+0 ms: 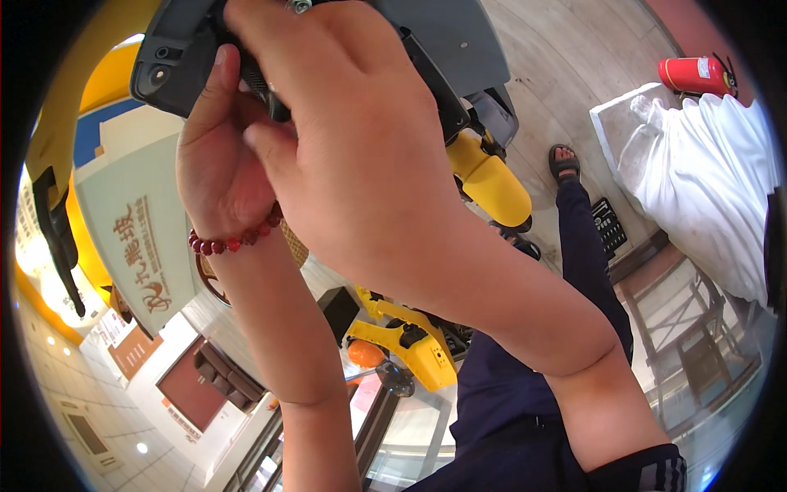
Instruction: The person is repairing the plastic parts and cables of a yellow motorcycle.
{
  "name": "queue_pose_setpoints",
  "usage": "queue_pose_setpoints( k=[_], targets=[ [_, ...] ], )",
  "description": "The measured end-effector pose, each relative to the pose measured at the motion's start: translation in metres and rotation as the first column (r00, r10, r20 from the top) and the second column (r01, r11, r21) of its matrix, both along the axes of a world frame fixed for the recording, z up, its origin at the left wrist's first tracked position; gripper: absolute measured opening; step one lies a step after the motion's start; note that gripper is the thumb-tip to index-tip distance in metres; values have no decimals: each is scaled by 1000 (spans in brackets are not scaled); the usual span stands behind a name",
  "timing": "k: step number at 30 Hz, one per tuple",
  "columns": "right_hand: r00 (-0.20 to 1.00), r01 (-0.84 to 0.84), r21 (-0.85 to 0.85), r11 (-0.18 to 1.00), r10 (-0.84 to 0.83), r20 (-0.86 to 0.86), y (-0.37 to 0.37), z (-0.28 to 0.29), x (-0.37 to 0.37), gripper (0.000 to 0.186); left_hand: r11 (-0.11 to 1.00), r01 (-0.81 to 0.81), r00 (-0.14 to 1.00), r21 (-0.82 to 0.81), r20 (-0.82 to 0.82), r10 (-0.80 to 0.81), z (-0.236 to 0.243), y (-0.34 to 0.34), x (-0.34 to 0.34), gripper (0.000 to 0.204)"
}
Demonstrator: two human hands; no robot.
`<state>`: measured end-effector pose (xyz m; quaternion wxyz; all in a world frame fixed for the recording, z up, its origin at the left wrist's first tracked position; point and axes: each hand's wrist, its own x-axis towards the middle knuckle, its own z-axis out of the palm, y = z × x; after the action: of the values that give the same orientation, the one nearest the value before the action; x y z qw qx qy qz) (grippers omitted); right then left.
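Both of my hands are raised together at a dark grey plastic housing (176, 61) at the top of the view. My left hand (225, 164), with a red bead bracelet (234, 244) at its wrist, has its thumb up beside the housing and its fingers curled in. Between the hands shows a black ridged piece (256, 79); its kind is unclear. My right hand (352, 107) crosses in front, back towards me, fingers bent over the housing and thumb near the left palm. What either hand grips is hidden. A wide grey panel (463, 49) lies just right of the right hand.
Below the hands are a yellow rounded part (494, 182), a yellow frame piece (418, 348) and an orange ball-like object (365, 353). A black tool tray (608, 228) lies by my leg. Rightward are a white sheet (713, 180) and a red fire extinguisher (693, 75). A lettered board (135, 238) stands left.
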<state>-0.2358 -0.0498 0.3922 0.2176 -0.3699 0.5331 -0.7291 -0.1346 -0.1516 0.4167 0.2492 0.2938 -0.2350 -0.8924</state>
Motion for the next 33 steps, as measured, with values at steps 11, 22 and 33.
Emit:
queue_pose_setpoints(
  k=[11, 22, 33],
  targets=[
    [987, -117, 139, 983, 99, 126, 5, 8, -2, 23, 990, -111, 991, -89, 63, 117, -1, -4, 0, 25],
    [957, -165, 202, 965, 107, 271, 6, 10, -7, 17, 973, -97, 987, -211, 109, 122, -3, -1, -5, 26],
    [996, 81, 64, 995, -79, -36, -2, -10, 5, 18, 985, 53, 997, -163, -40, -60, -8, -18, 9, 31]
  ],
)
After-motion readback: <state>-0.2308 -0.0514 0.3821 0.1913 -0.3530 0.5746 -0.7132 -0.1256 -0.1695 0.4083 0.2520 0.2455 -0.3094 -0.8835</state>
